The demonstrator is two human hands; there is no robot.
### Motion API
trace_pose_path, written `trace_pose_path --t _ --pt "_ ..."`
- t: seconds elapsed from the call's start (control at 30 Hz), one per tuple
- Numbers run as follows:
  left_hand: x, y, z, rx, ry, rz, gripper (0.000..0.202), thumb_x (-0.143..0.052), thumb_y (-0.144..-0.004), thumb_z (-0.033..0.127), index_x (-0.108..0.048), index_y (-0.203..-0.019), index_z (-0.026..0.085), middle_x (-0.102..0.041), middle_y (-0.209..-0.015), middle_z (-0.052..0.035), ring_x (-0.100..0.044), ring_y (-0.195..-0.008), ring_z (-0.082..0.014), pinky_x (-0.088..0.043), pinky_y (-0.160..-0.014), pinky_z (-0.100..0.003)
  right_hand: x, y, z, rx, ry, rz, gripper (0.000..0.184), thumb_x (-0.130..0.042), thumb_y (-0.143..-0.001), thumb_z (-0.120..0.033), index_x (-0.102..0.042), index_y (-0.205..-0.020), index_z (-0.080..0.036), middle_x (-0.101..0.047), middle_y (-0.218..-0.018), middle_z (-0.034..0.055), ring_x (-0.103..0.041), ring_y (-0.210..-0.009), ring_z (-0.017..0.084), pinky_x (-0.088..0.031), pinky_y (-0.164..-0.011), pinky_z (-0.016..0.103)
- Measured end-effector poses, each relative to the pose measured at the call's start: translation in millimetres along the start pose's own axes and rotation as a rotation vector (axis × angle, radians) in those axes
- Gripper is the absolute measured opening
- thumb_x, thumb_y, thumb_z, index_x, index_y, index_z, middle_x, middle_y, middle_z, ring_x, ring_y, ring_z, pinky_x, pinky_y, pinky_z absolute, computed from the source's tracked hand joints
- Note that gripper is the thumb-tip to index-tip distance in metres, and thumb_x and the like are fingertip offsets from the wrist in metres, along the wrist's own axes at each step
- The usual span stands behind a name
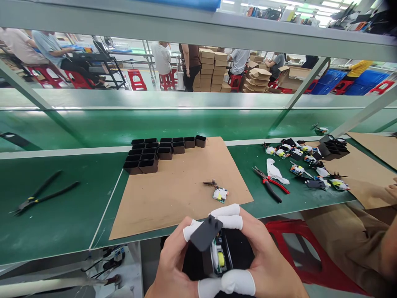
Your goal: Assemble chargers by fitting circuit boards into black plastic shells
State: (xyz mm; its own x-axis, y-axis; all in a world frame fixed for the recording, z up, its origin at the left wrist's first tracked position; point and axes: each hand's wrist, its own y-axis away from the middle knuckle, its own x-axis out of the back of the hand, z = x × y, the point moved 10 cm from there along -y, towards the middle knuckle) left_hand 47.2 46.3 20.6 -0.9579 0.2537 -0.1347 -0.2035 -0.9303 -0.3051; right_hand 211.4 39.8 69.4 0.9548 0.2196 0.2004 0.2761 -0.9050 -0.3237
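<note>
Left hand (173,258) and right hand (266,252), nearest the head camera, pinch a black case (207,263) between them before the worktop's (77,223) front edge. Seating its circuit board (220,258) seems in hand; the next move probably calls for squaring the tilted black plate (201,238).

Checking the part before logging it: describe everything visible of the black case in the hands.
The black case looks like plastic: a narrow, straight-walled rectangular box, mouth toward the camera. It is held in front of the green table, between left hand and right hand, white covers on their fingertips. A circuit board with a yellow component shows inside. A dark plate with prongs tilts over its upper left, leaving the mouth partly open. Its underside is hidden.
</note>
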Motion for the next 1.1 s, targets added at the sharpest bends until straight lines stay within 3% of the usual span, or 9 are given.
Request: trace_pose_path --t 0.1,0.2,0.37,0.53,0.63,0.8,0.93,1.03,1.1 --pt "-6.3 9.8 -21.7 0.097 0.15 -0.029 0.081 -0.106 -0.06 0.023 -0.074 -0.135 0.026 -0.078 -0.112 -0.0101 -0.078 -0.095 -0.0281 -0.067 -0.084 -0.034 4.8 9.9 9.4 0.004 -0.002 0.06 0.071 -0.09 -0.083 -0.064 -0.07 -0.141 -0.031 -0.072 -0.136 0.0121 -0.072 -0.121 0.033 -0.061 -0.103 0.039" --pt "-6.3 18.6 -38.8 0.167 0.309 0.005 0.086 -0.104 -0.065 0.032 -0.069 -0.144 0.029 -0.08 -0.126 -0.0136 -0.079 -0.108 -0.0339 -0.067 -0.095 -0.04 9.6 28.1 25.5 0.018 -0.014 0.116 0.069 -0.085 -0.087 -0.063 -0.067 -0.145 -0.03 -0.065 -0.148 0.0158 -0.065 -0.134 0.04 -0.057 -0.112 0.05" --pt "0.8 20.5 -46.8 0.332 0.419 0.124 0.071 -0.098 -0.068 0.055 -0.078 -0.129 0.026 -0.078 -0.133 -0.0145 -0.071 -0.129 -0.0428 -0.06 -0.111 -0.051 -2.0 51.9 47.3 0.009 0.061 0.08 0.076 -0.088 -0.089 -0.038 -0.054 -0.157 -0.035 -0.056 -0.16 0.0146 -0.054 -0.149 0.043 -0.049 -0.123 0.06" --pt "0.2 24.8 -48.7 0.493 0.501 0.18 0.065 -0.097 -0.068 0.059 -0.081 -0.123 0.027 -0.079 -0.131 -0.0129 -0.069 -0.132 -0.0438 -0.056 -0.114 -0.054 -11.3 48.2 41.6 0.044 0.155 0.1 0.087 -0.088 -0.083 -0.016 -0.05 -0.159 -0.037 -0.055 -0.158 0.0131 -0.06 -0.145 0.037 -0.052 -0.122 0.053" --pt "-1.1 25.6 -55.4 0.531 0.498 0.171 0.058 -0.093 -0.075 0.059 -0.082 -0.123 0.03 -0.081 -0.127 -0.0112 -0.072 -0.128 -0.0405 -0.06 -0.11 -0.051 -9.9 40.1 36.5 0.066 0.131 0.128 0.084 -0.09 -0.082 -0.018 -0.054 -0.156 -0.038 -0.06 -0.15 0.01 -0.065 -0.136 0.032 -0.055 -0.118 0.044" --pt "20.0 8.4 -49.5 0.35 0.269 0.273 0.043 -0.09 -0.083 0.051 -0.081 -0.118 0.028 -0.08 -0.124 -0.0104 -0.076 -0.12 -0.033 -0.064 -0.102 -0.041 -5.4 29.7 54.3 -0.054 -0.043 0.154 0.072 -0.091 -0.083 -0.023 -0.064 -0.147 -0.04 -0.065 -0.14 0.0057 -0.067 -0.129 0.027 -0.056 -0.115 0.038" --pt "24.6 1.6 -49.8 0.357 0.179 0.267 0.05 -0.098 -0.074 0.047 -0.081 -0.113 0.022 -0.081 -0.114 -0.0127 -0.078 -0.109 -0.0319 -0.066 -0.096 -0.039 -6.9 28.6 84.0 -0.272 -0.252 0.167 0.06 -0.094 -0.085 -0.039 -0.071 -0.14 -0.038 -0.069 -0.134 0.0049 -0.07 -0.123 0.025 -0.058 -0.111 0.035" --pt "25.0 3.8 -55.3 0.407 0.159 0.283 0.056 -0.104 -0.063 0.044 -0.081 -0.108 0.019 -0.082 -0.106 -0.0118 -0.079 -0.1 -0.03 -0.066 -0.094 -0.038 -4.4 27.2 92.4 -0.327 -0.284 0.206 0.053 -0.092 -0.087 -0.047 -0.073 -0.136 -0.035 -0.073 -0.12 0.003 -0.072 -0.108 0.022 -0.059 -0.102 0.032" --pt "24.2 7.3 -61.9 0.452 0.164 0.322 0.052 -0.103 -0.066 0.043 -0.08 -0.105 0.019 -0.081 -0.105 -0.0107 -0.079 -0.099 -0.028 -0.066 -0.095 -0.038 -2.4 25.6 94.5 -0.349 -0.258 0.231 0.048 -0.088 -0.09 -0.051 -0.074 -0.133 -0.033 -0.073 -0.108 0.0018 -0.07 -0.097 0.019 -0.058 -0.095 0.031"
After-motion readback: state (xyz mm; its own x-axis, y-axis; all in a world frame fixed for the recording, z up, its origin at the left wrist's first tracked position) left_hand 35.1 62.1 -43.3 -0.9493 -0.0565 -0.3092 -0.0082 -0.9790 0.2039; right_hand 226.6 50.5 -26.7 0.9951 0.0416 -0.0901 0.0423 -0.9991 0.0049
